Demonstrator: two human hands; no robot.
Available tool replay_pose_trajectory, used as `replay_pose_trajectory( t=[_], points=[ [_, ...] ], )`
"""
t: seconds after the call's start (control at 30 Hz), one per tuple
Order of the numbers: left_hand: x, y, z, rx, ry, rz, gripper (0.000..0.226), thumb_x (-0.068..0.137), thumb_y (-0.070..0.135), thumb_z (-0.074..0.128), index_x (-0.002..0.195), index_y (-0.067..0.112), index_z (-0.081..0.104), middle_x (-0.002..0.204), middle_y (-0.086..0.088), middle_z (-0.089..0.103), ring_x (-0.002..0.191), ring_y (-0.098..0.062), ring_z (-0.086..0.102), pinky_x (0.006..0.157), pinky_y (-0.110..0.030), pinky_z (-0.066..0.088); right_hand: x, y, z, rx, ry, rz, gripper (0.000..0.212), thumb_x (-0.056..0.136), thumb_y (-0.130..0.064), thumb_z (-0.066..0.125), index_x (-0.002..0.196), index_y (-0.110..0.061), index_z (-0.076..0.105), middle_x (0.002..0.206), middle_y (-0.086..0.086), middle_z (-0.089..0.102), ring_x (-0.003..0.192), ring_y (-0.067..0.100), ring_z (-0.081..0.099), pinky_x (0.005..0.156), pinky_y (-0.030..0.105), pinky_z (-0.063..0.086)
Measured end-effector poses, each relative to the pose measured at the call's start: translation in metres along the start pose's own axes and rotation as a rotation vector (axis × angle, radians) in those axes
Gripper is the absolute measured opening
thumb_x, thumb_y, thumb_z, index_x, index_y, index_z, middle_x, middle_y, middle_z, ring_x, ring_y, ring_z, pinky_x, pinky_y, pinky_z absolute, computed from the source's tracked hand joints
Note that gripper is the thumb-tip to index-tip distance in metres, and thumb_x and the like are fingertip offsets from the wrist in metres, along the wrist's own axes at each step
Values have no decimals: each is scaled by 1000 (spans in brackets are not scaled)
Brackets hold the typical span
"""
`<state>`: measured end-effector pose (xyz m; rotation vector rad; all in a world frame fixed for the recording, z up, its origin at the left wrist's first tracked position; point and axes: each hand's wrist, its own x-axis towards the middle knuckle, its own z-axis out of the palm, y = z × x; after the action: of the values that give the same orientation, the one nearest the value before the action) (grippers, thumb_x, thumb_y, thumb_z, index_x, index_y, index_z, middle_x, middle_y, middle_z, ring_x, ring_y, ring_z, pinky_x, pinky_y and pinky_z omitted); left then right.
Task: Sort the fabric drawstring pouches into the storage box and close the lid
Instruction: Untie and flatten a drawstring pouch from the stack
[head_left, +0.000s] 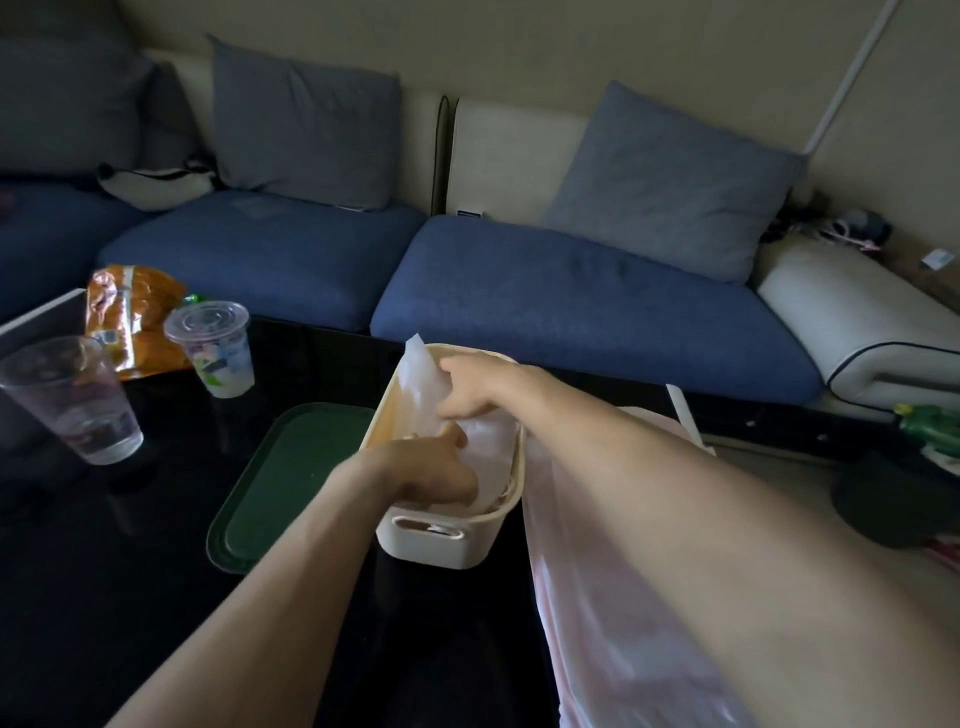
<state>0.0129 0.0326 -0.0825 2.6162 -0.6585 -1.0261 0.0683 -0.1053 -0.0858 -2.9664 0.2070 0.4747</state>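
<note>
Two hands work inside a cream storage box (436, 540) on a glossy black table (156, 597).

Left hand (431, 465) reaches into the box, fingers buried among pale fabric pouches (488, 441); whether it grips cannot be told. Right hand (475, 387), just beyond it, pinches a white, thin pouch (421, 379) that stands up against the box's far rim. Left of the left hand lies a flat green lid (291, 483), rounded at its corners. Further left stand two clear plastic cups (213, 348); their printing is unreadable. A pink plastic bag (597, 597) hangs under the right forearm.
</note>
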Motion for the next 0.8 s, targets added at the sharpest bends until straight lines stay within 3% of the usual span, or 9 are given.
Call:
replay_pose_trajectory(
  t=[0.07, 0.2, 0.3, 0.37, 0.47, 0.53, 0.67, 0.73, 0.8],
  points=[
    [4, 2, -1, 78, -6, -36, 85, 83, 32, 66, 151, 30, 14, 133, -10, 42, 113, -29, 49, 98, -38, 42, 5, -2, 6, 13, -57, 28, 61, 78, -40, 72, 131, -19, 53, 121, 4, 63, 103, 27, 59, 89, 39, 52],
    [26, 9, 6, 275, -21, -153, 110, 78, 44, 67, 156, 21, -8, 143, -18, 38, 128, -37, 46, 107, -48, 42, 19, 0, 17, 20, -158, 53, 56, 83, -49, 69, 129, -20, 55, 102, 2, 60, 95, 27, 59, 86, 41, 50],
    [37, 11, 15, 241, -47, -198, 92, 87, 44, 59, 156, 12, 8, 144, -18, 32, 130, -37, 42, 110, -46, 39, 30, 5, 30, 116, -199, 106, 31, 84, -48, 70, 100, -21, 66, 96, 4, 62, 86, 25, 61, 76, 40, 49],
    [41, 11, 19, 154, -13, -211, 90, 85, 44, 66, 154, 15, 17, 145, -17, 33, 130, -37, 43, 109, -45, 39, 34, 8, 35, 227, -212, 136, 26, 91, -43, 64, 100, -19, 71, 101, 5, 63, 87, 24, 60, 69, 37, 46],
    [43, 8, 17, 154, -40, -213, 111, 75, 54, 64, 157, 13, 2, 145, -18, 40, 132, -39, 44, 110, -49, 39, 28, 9, 35, 360, -225, 140, 23, 100, -35, 57, 99, -13, 63, 95, 5, 58, 82, 20, 55, 71, 34, 41],
    [41, 9, 16, 212, -74, -204, 100, 74, 55, 60, 154, 10, 20, 136, -16, 48, 126, -36, 49, 109, -47, 41, 25, 7, 32, 334, -237, 139, 23, 99, -40, 58, 93, -19, 61, 97, 5, 60, 82, 20, 55, 77, 36, 42],
    [26, 20, 1, 354, -78, -97, 67, 84, 48, 71, 135, 9, 51, 119, -8, 61, 102, -26, 57, 90, -34, 50, 13, 8, 6, -66, -58, -12, 43, 87, -45, 70, 119, -17, 61, 107, 1, 61, 89, 22, 58, 76, 37, 48],
    [12, 27, -14, 366, -63, -66, 59, 88, 50, 67, 132, 13, 56, 126, -6, 60, 96, -24, 55, 75, -30, 48, 4, 9, -10, -29, 78, -129, 59, 79, -31, 80, 132, -24, 54, 115, -1, 53, 98, 22, 57, 79, 37, 52],
    [1, 30, -24, 409, -18, -75, 59, 90, 43, 68, 139, 15, 52, 133, -5, 57, 94, -23, 56, 76, -30, 50, 1, 9, -19, 79, 0, -176, 81, 76, -12, 79, 146, -34, 43, 130, 2, 48, 111, 24, 55, 86, 36, 54]
  ],
)
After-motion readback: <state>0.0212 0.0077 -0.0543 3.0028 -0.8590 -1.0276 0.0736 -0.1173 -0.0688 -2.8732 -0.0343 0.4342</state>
